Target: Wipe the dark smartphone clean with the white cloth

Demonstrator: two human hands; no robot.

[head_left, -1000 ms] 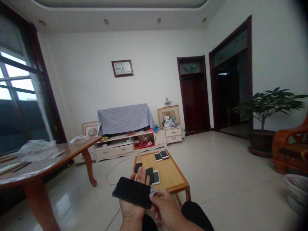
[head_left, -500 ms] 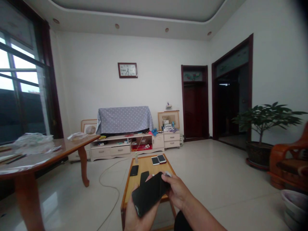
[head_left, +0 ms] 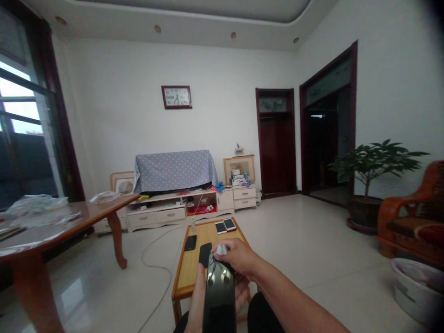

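My left hand point(head_left: 199, 298) grips a black phone point(head_left: 219, 296) from below and at its left side; its glossy screen faces up and points away from me. My right hand point(head_left: 235, 258) is closed at the phone's far end, pinching a small white wad point(head_left: 221, 250) against it. Just beyond the hands stands a low bamboo-topped table point(head_left: 190, 268) carrying two black phones point(head_left: 190, 242) and, at its far edge, two white phones point(head_left: 225, 226).
A brown wooden table point(head_left: 65, 222) with plastic bags stands at left. A white cable point(head_left: 157, 268) trails over the tiled floor toward the TV cabinet point(head_left: 173, 210). A potted plant point(head_left: 367, 185), wooden chair point(head_left: 412, 217) and white basin point(head_left: 416, 286) are at right.
The phone has turned from lying crosswise to pointing lengthwise away from me. My right hand moved from its side to its far end with the white wad. The view has shifted slightly.
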